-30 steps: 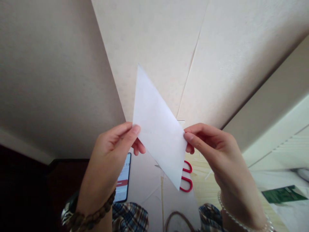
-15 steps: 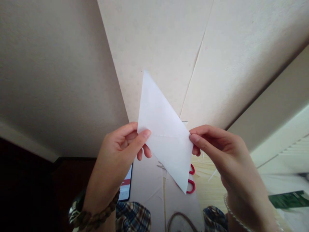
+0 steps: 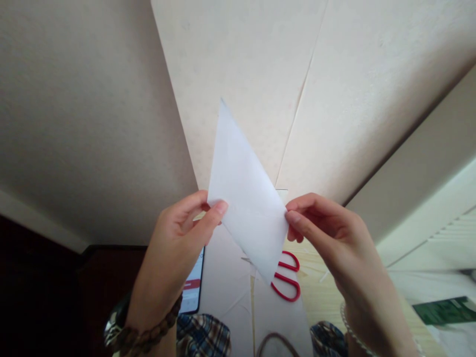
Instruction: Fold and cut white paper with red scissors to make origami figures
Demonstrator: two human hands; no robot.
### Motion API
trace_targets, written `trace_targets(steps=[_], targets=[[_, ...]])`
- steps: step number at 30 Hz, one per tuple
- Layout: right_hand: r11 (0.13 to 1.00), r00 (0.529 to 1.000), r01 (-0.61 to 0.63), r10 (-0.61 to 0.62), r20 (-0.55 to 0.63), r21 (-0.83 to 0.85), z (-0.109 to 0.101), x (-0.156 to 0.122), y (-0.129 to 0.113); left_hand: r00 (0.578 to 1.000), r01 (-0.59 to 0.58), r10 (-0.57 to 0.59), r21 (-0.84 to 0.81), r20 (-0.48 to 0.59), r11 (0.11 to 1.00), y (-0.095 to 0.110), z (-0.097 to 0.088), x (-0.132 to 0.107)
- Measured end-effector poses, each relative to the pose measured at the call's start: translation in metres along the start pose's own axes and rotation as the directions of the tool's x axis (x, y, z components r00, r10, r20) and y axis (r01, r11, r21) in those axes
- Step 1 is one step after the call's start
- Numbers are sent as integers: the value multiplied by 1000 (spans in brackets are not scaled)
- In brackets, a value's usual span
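Note:
A white sheet of folded paper [image 3: 245, 193], diamond-like in outline, is held up in front of me. My left hand [image 3: 191, 223] pinches its left corner, thumb on the near face. At the right corner, the thumb and forefinger of my right hand [image 3: 323, 228] grip the edge. Below the paper lies a pair of scissors with red handles [image 3: 292, 288]; the paper covers the middle of the scissors, and a bit of blade tip shows to the left.
A phone [image 3: 193, 287] with a lit screen lies under my left forearm. White paper sheets [image 3: 238, 297] and thin strips rest on the light wooden table [image 3: 323, 297]. A brown cord loop [image 3: 277, 339] is near the bottom. A green item [image 3: 444, 311] lies at right. Pale walls rise ahead.
The paper has shifted slightly left and its lower tip has risen, uncovering more of the red scissor handles. Both hands keep their pinch; the right hand has come a little left.

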State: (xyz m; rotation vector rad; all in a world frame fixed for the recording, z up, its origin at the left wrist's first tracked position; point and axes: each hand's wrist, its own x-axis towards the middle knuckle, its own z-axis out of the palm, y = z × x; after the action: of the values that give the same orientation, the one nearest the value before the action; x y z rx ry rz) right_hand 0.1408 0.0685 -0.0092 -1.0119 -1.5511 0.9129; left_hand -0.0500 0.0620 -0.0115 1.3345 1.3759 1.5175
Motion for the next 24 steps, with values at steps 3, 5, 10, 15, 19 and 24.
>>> trace_targets(steps=[3, 5, 10, 15, 19, 24], targets=[[997, 1000, 19, -19, -5, -74, 0, 1, 1, 1000, 6, -4, -70, 25, 998, 3, 2, -2], [994, 1000, 20, -21, -11, -111, 0, 2, 1, 999, 12, -9, -88, 36, 996, 4, 2, -3], [994, 1000, 13, -14, -16, -109, -1, 1, 1, 998, 1, 4, -82, 63, 997, 3, 0, -3], [1000, 1000, 0, 0, -4, 3, -1, -1, 0, 999, 27, -24, -73, 47, 997, 4, 0, -4], [998, 1000, -13, 13, -2, 63, 1, -1, -2, 995, 45, -35, -110, 94, 993, 9, 1, -9], [998, 1000, -24, 24, 0, 62, 1, -1, -5, 992, 78, -68, -100, 103, 992, 9, 0, -9]])
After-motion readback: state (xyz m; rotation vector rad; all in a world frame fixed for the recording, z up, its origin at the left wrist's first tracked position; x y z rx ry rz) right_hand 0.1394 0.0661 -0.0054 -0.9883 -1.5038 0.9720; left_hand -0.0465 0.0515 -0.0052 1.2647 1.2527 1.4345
